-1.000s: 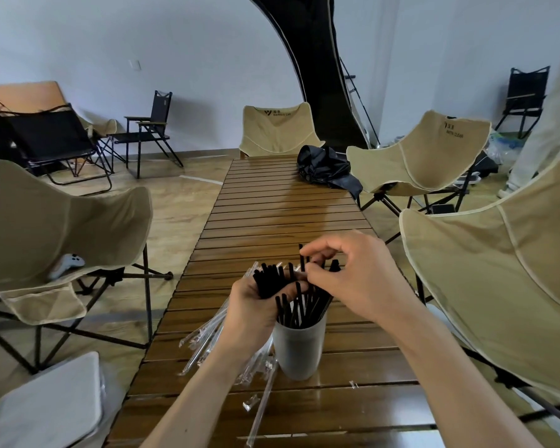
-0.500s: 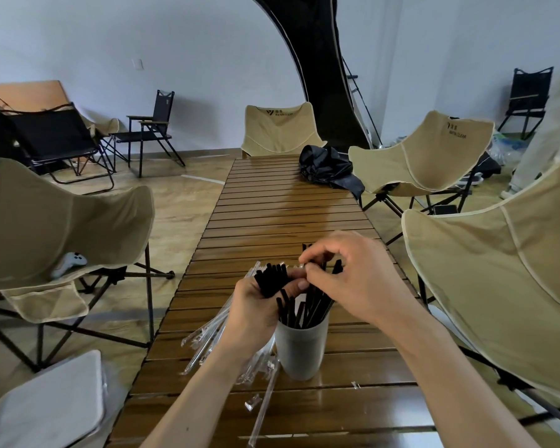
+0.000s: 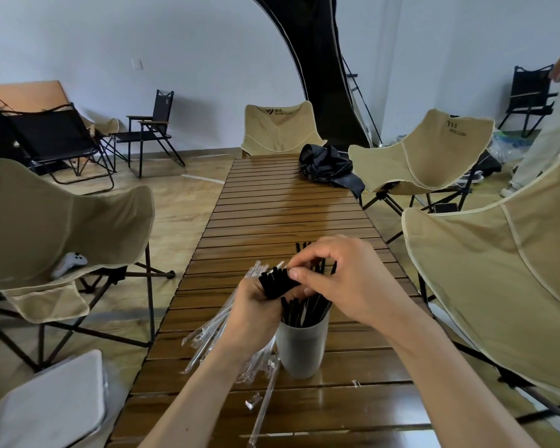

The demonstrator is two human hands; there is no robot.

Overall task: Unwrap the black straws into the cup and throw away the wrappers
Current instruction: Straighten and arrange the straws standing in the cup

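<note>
Head view, the only one I've got. Cup (image 3: 301, 347) is my landmark, standing on the slat table (image 3: 288, 208) near its close end.

My left hand (image 3: 256, 313) sits just left of the cup and a bit above the rim, fingers curled round a bundle of straws (image 3: 277, 281). Black tips fan out on top, clear wrapper tails hang below the fist toward the table. I reckon I hold it that close so each freed straw drops straight in w/o travel.

Right hand (image 3: 343, 279) is over the cup, thumb and forefinger pressed together on one tip in the bundle, other fingers curled loose. Looks like a pinch to draw a straw out of its sleeve; can't tell if it's gripping straw or film.

Inside the cup: bare black straws already standing, leaning right, so part done.

Loose wrappers (image 3: 207, 337) lie left of and in front of the cup, touching its base. Prob. parked there for one trip to the bin later. No bin in view.
</note>
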